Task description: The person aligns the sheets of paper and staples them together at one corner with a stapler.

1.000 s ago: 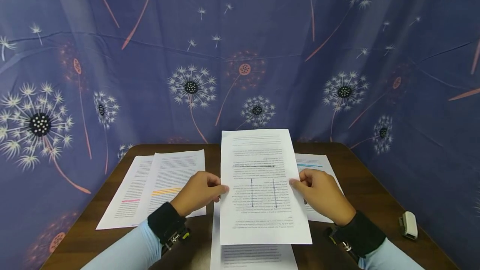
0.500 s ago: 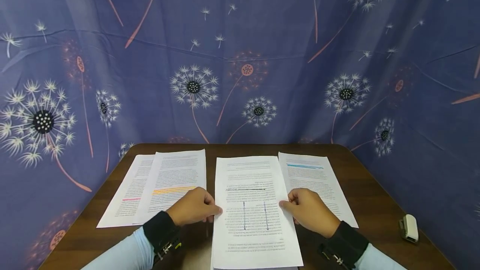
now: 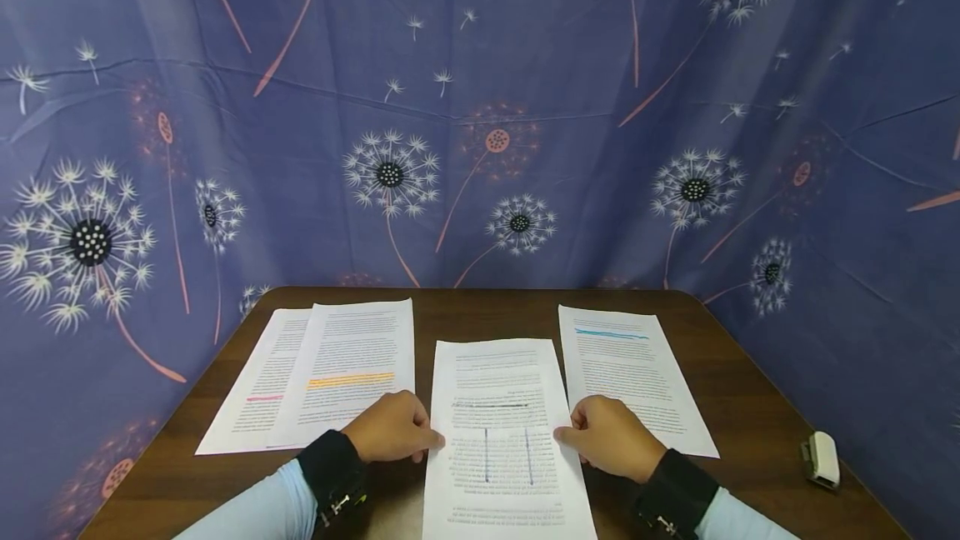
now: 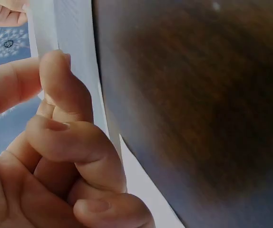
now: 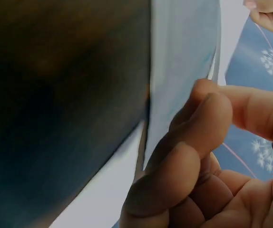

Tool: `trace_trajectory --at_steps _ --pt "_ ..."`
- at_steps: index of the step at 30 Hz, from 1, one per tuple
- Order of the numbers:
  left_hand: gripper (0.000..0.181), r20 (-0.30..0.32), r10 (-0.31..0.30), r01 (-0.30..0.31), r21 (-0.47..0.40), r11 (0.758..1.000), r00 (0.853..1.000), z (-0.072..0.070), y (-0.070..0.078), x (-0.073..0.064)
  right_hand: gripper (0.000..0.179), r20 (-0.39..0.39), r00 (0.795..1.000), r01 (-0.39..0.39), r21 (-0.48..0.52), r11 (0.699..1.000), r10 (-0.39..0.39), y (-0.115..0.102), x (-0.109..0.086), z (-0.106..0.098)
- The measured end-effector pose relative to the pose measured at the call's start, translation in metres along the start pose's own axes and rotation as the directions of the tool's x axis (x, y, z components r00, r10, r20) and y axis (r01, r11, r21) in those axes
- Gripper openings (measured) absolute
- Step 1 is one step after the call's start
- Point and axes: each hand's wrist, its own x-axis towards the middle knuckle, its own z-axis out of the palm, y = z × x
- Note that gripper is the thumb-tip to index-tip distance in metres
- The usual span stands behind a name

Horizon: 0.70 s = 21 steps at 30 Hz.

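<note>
A printed sheet of paper [image 3: 504,457] with dark pen lines lies low at the front middle of the table in the head view. My left hand [image 3: 395,429] pinches its left edge between thumb and fingers. On the opposite edge, my right hand [image 3: 613,437] pinches it the same way. In the left wrist view the sheet [image 4: 77,33] runs up past my curled left fingers [image 4: 67,85]. The right wrist view has the paper [image 5: 184,52] beside my right fingers [image 5: 212,118]. Another sheet seen earlier beneath is hidden by this one.
Two overlapping printed sheets, one with an orange stripe [image 3: 352,357] and one with a pink stripe [image 3: 247,407], lie at left on the brown table [image 3: 480,307]. A blue-striped sheet [image 3: 630,373] lies at right. A white stapler-like object [image 3: 822,458] sits near the right edge.
Both hands have lowered the held sheet toward me, from upright in front to nearly flat over the lower sheet. The blue-striped sheet behind it has come into fuller view.
</note>
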Motion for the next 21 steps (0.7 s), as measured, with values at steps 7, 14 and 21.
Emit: trace_trajectory --at_steps 7,14,21 --pt "0.033 -0.007 0.009 -0.009 0.064 0.998 1.0 0.0037 -0.0017 -0.0017 0.028 -0.033 0.999 0.015 -0.118 0.993 -0.019 0.0008 0.0007 0.0061" --pt "0.032 0.011 -0.002 0.001 0.098 0.995 1.0 0.0056 -0.0032 -0.0024 0.027 -0.069 0.997 -0.043 -0.174 0.984 0.031 -0.0002 0.002 0.0087" --pt "0.032 0.019 0.0 -0.003 0.128 0.992 1.0 0.006 -0.0032 -0.0028 0.027 -0.074 0.996 -0.06 -0.187 0.98 0.046 -0.0005 0.0012 0.0091"
